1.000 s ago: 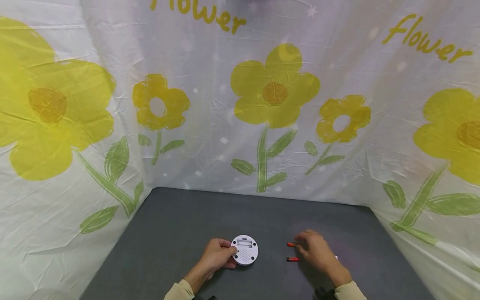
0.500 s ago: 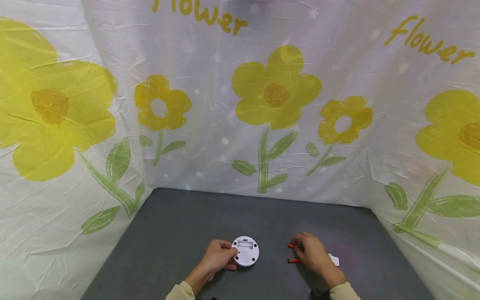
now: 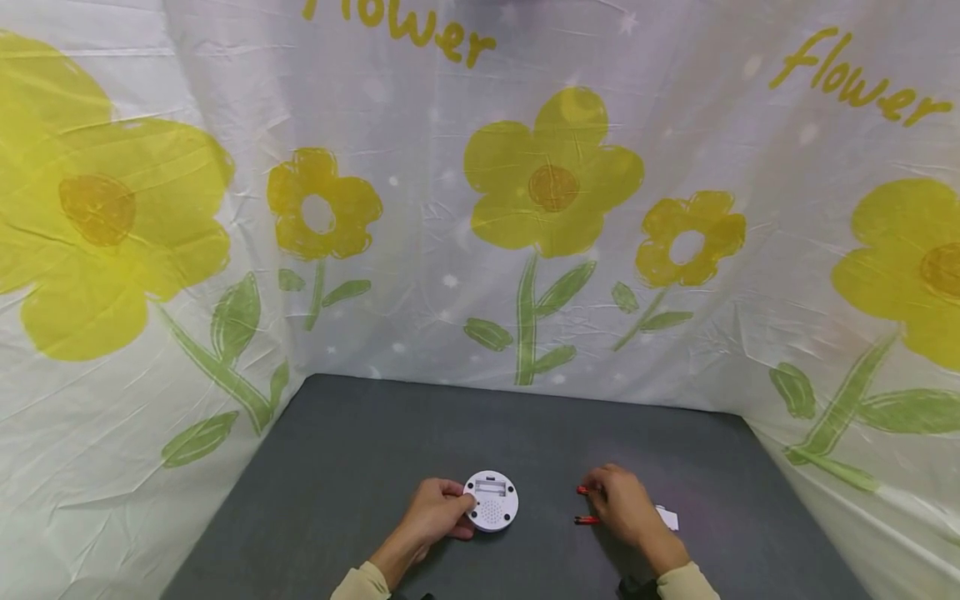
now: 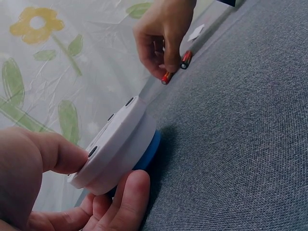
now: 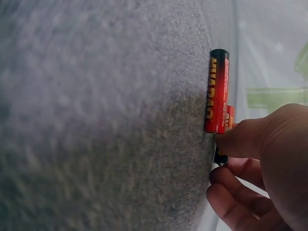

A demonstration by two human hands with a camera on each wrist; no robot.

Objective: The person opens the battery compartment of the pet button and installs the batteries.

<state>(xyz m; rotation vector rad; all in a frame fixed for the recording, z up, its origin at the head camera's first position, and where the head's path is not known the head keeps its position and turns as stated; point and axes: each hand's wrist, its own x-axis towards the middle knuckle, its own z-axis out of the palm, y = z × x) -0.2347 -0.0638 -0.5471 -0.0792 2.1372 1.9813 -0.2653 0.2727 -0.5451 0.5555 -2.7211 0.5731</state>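
The right hand (image 3: 624, 504) had its thumb and fingers closed on a red and black battery (image 5: 231, 114), pinching it low over the counter (image 3: 390, 433). Beside it lay a second battery (image 5: 218, 91), loose. The left hand (image 3: 438, 508) held a round white device (image 3: 480, 518) by its near-left edge, thumb on top and fingers beneath. The head view showed the device's upward face: a cluster of small holes, dark round pads (image 3: 510, 489) and an open battery compartment (image 3: 491, 487) with its bare inside exposed. Only the left wrist view caught the blue underside (image 4: 151, 150); whether it touched the counter could not be told.

Only the right wrist view brought up the batteries' labels: large yellow capitals beginning "HUA" on the loose one, the rest uncertain, with fine print too small to read. A small white piece (image 3: 667, 518) lay beyond the right wrist. Behind, a pale cloth (image 3: 420, 317) with yellow flowers (image 3: 592, 171) bore the word "flower" in yellow script.
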